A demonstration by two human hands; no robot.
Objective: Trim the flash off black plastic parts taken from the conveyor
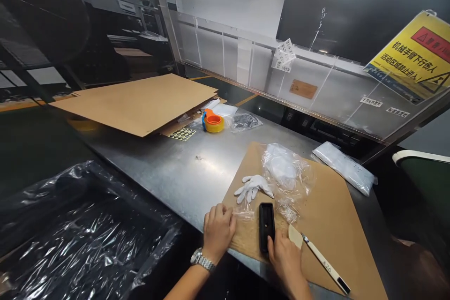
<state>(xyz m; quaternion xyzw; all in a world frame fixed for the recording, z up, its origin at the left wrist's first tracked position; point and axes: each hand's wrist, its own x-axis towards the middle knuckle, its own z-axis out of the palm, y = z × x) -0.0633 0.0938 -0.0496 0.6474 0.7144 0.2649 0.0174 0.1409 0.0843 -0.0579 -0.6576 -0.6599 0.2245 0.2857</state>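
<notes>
My left hand (218, 230) rests closed at the near edge of a brown cardboard sheet (326, 215), pinching a small clear plastic piece (243, 215). My right hand (286, 258) grips the near end of a flat black rectangular part (266, 225) lying on the cardboard. A white glove (252, 187) lies just beyond the hands. To the right of the black part lies a white-handled scraper tool (321, 258). A crumpled clear plastic bag (286, 173) sits behind the black part.
A metal table (183, 173) carries an orange tape dispenser (213, 122), a sticker sheet (182, 134), large cardboard sheets (137, 103) and a sealed white bag (344, 166). A bin lined with black plastic (80, 234) stands at left. A clear guard with a yellow warning sign (415, 56) runs behind.
</notes>
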